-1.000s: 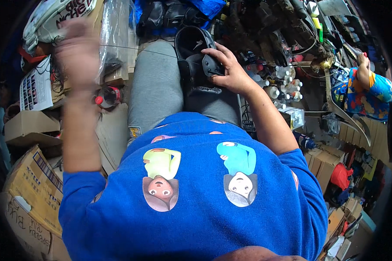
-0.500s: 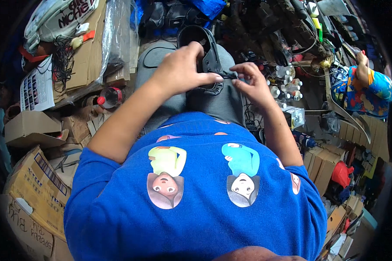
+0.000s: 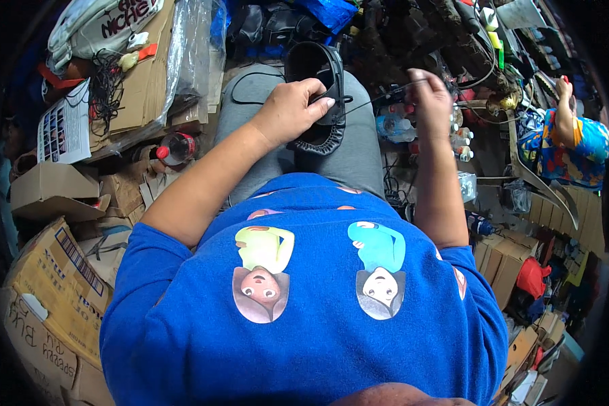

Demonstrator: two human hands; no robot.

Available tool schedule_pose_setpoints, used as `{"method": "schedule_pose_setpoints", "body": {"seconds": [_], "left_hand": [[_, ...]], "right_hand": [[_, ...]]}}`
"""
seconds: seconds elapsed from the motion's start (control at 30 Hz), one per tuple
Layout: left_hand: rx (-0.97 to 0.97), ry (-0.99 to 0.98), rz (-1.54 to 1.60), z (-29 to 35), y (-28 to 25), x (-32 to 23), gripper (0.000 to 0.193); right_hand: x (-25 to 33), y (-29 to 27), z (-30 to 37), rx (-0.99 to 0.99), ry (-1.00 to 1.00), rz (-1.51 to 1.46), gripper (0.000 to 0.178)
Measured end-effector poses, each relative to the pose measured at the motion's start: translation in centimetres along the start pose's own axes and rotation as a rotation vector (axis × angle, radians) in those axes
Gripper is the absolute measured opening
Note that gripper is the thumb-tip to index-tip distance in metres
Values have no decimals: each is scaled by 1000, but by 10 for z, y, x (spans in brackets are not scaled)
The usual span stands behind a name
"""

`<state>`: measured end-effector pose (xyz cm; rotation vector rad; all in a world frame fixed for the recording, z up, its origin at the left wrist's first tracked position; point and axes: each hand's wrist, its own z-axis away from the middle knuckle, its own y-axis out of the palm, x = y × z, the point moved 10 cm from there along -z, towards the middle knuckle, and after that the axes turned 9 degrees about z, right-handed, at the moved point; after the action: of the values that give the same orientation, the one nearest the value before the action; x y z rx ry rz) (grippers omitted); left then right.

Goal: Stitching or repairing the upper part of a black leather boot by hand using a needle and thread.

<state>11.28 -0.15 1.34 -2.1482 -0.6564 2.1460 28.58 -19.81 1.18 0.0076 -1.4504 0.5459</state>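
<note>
A black shoe upper [image 3: 319, 145] with a gathered, puckered end lies across my thighs. My left hand [image 3: 291, 109] is closed on its edge, thumb and fingers pinched near the eyelets. From there a thin black shoelace [image 3: 380, 96] stretches taut, up and to the right. Its far part runs into my right hand [image 3: 431, 101], which is raised off my lap and closed round it. Motion smears the right fingers somewhat. Another loop of dark cord [image 3: 235, 101] rests over my left thigh.
Several clear plastic bottles [image 3: 396, 127] stand right of my legs. A red-capped bottle [image 3: 177, 149], cardboard boxes [image 3: 54, 193] and wrapped cardboard sheets [image 3: 139, 101] are on the left. Dark shoes [image 3: 277, 27] lie ahead. At far right is another person in a colourful shirt [image 3: 592, 159].
My right hand has moved up and right, away from the shoe upper, drawing the shoelace out straight. My left hand has shifted slightly right and now pinches the upper's edge.
</note>
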Motion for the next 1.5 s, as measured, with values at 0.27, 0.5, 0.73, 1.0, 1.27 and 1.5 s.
{"method": "schedule_pose_setpoints", "body": {"seconds": [0.27,0.5,0.73,1.0,1.27,1.5], "left_hand": [[95,19,71,-16,6,11,24],[205,-85,93,-17,11,29,28],[255,-116,190,-14,9,33,29],[257,-136,235,-11,11,31,35],[352,-165,481,0,16,30,16],[463,95,201,0,20,0,41]], "right_hand": [[37,-112,-25,143,-58,-961,12],[37,-206,-26,-270,-199,-688,15],[72,-19,49,176,-270,218,25],[48,87,92,473,-446,659,19],[50,90,93,470,-448,750,17],[47,89,85,459,-290,820,17]]}}
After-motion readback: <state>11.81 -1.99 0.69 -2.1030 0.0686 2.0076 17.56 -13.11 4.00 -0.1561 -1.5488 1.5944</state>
